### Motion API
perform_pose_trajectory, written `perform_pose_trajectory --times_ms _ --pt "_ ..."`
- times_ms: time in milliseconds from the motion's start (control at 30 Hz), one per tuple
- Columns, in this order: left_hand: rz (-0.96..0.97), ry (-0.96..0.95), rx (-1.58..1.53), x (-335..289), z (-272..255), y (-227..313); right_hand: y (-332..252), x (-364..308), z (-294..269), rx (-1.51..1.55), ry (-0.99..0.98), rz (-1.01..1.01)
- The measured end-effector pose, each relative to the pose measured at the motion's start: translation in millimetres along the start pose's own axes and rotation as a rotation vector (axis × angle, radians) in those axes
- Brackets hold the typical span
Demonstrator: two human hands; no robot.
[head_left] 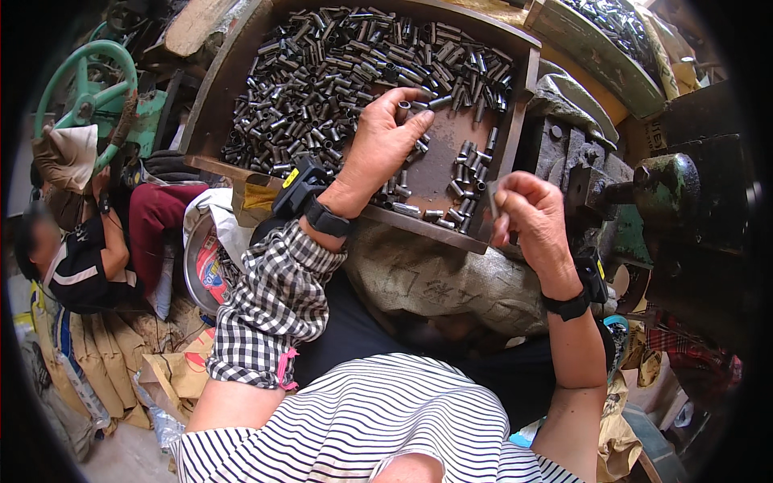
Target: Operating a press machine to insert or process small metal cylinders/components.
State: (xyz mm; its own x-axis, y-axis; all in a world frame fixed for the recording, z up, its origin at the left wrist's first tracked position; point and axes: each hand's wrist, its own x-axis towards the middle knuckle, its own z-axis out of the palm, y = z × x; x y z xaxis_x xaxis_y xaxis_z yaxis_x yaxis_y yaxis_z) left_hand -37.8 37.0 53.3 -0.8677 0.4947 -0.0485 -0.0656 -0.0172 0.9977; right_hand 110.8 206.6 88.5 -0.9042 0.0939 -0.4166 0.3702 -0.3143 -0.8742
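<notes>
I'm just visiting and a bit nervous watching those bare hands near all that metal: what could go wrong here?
The bare left hand reaches among loose metal tubes, so a sharp edge might scratch it. The right hand pinches a small grey piece just outside the wooden tray; if it slipped, it could drop toward the sack below. That hand is also near a heavy metal machine, which could perhaps bruise knuckles.
</notes>
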Motion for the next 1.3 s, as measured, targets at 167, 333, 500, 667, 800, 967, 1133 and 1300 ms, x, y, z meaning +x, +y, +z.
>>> perform_pose_trajectory --times_ms 167,333,500,667,800,967,1133,1300 --pt "0.499 -0.263 0.782 -15 16 -4 -8 2 -7 -0.106 0.147 -0.166" --pt "0.574 -0.614 1.083 -20 21 -9 -2 -4 -8 -0.19 0.211 -0.109" --pt "0.597 -0.627 1.136 -22 26 -14 1 -6 -6 -0.256 0.202 -0.103" --pt "0.516 -0.549 1.156 -22 28 -18 5 -6 -7 -0.341 0.219 -0.174" --pt "0.524 -0.431 0.876 -22 23 -8 4 -7 -6 -0.157 0.229 -0.177" --pt "-0.362 -0.514 -0.136 -21 26 5 4 -5 -5 -0.034 0.233 -0.147" --pt "-0.553 -0.411 -0.544 -23 29 2 6 -2 0 0.004 0.256 -0.186" --pt "-0.555 -0.388 -0.541 -25 30 7 10 0 -1 0.017 0.253 -0.178"
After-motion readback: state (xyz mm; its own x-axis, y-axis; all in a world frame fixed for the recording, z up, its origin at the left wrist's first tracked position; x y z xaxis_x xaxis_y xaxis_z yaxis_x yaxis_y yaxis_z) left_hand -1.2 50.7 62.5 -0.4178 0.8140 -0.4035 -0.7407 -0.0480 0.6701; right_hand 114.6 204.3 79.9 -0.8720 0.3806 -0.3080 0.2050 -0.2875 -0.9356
